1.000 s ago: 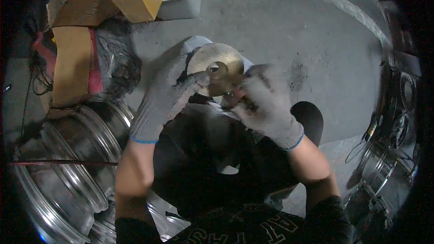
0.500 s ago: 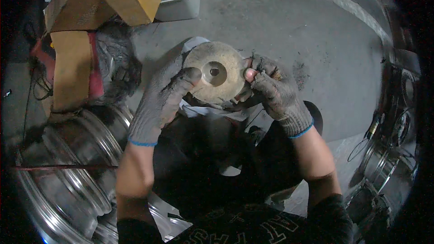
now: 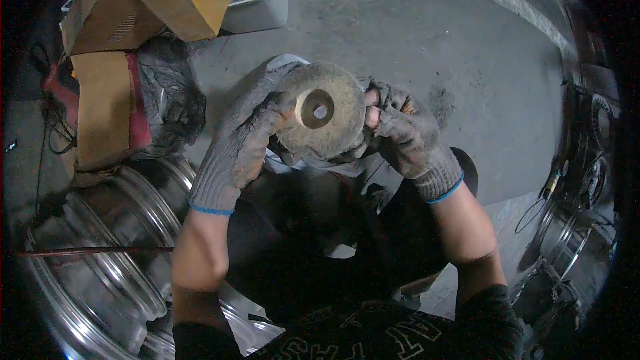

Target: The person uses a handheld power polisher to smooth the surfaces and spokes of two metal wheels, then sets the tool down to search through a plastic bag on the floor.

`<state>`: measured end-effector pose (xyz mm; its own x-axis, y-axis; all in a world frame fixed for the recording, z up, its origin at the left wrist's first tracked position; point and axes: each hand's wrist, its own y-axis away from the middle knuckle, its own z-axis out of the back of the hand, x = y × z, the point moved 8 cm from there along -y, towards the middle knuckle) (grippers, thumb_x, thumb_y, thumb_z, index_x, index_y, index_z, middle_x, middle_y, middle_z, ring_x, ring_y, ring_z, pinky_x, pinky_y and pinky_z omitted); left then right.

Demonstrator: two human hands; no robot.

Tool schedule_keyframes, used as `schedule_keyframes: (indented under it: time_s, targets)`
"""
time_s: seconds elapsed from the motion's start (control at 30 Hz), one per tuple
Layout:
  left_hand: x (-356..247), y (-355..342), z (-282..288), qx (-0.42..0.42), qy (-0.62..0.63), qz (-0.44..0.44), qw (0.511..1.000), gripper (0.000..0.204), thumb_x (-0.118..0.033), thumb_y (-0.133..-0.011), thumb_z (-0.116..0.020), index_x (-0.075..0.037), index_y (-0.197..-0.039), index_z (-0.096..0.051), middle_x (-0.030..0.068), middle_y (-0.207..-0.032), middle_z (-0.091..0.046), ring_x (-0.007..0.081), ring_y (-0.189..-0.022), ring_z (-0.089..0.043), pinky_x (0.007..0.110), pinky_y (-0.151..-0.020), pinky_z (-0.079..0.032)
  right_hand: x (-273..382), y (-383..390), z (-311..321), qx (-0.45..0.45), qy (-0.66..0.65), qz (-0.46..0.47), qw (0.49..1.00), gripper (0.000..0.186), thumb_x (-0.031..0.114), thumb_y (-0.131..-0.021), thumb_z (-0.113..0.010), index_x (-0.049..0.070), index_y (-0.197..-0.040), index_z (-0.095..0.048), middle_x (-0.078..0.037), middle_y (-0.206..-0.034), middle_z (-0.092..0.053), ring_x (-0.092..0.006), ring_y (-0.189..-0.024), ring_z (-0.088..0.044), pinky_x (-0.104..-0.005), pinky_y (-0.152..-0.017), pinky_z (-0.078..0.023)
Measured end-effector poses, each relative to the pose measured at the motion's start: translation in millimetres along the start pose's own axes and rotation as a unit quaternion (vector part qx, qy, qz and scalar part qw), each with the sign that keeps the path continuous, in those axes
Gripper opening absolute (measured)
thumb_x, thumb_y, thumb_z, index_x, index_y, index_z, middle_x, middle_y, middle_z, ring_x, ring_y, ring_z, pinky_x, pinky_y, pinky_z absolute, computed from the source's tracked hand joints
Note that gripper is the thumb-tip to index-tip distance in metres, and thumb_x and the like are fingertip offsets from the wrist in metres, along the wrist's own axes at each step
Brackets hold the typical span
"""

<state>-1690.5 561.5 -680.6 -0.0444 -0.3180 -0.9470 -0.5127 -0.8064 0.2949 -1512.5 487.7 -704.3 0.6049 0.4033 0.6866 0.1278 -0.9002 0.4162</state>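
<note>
In front of me my left hand (image 3: 257, 123), in a dirty grey knit glove with a blue cuff, grips a round grinding disc (image 3: 340, 130). The disc is dusty beige-grey, with a sunken centre and a hole that shows pale light. My left thumb lies on its face by the recess. At the disc's right edge is my right hand (image 3: 407, 133), gloved alike, with bare fingertips poking out. Its fingers are drawn together; whatever they may hold is too small to make out. Beneath the disc a white cloth or bag (image 3: 283, 61) and dark parts are mostly hidden.
Shiny metal wheel rims (image 3: 113, 227) stack up at lower left. Cardboard boxes (image 3: 103, 110), a black plastic bag (image 3: 170, 93) and a white bin (image 3: 263, 10) stand at upper left. More wheels (image 3: 567, 243) line the right side of the grey floor (image 3: 480, 60).
The disc has tilted and shifted slightly, and light now shows through its centre hole. My right thumb has come back from its face to its edge.
</note>
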Motion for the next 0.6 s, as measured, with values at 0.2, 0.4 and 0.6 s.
schedule_keyframes:
  time_s: [0.2,0.4,0.6]
  targets:
    - [20.1,2.8,10.9,0.025,-0.007,0.043,0.999,0.05,-0.02,-0.097,-0.062,0.001,-0.142,-0.053,0.0093,-0.139,-0.057,0.0196,-0.127,-0.053,0.035,-0.112,-0.038,1.3,1.3,0.4,0.029,-0.004,0.001,1.0,0.029,0.018,-0.086,-0.078,-0.001,-0.104,-0.067,-0.005,-0.086,-0.069,-0.0129,-0.076,-0.066,-0.0277,-0.068,-0.056]
    - [18.7,-1.0,6.7,0.017,-0.032,0.033,0.999,0.049,-0.023,-0.101,-0.059,0.001,-0.142,-0.052,0.011,-0.14,-0.056,0.0206,-0.128,-0.052,0.035,-0.112,-0.038,1.7,3.1,-4.0,0.05,-0.01,-0.014,0.999,0.032,0.013,-0.082,-0.079,-0.002,-0.107,-0.066,-0.008,-0.092,-0.07,-0.0167,-0.084,-0.067,-0.0312,-0.075,-0.056]
    - [-15.3,-8.8,-5.2,-0.005,-0.239,-0.089,0.967,0.044,-0.025,-0.102,-0.059,0.001,-0.138,-0.052,0.0142,-0.134,-0.058,0.0197,-0.122,-0.055,0.036,-0.106,-0.043,11.9,6.7,1.9,-0.025,0.074,0.009,0.997,0.038,0.016,-0.079,-0.081,0.002,-0.111,-0.065,-0.005,-0.102,-0.068,-0.0153,-0.095,-0.064,-0.0318,-0.083,-0.052]
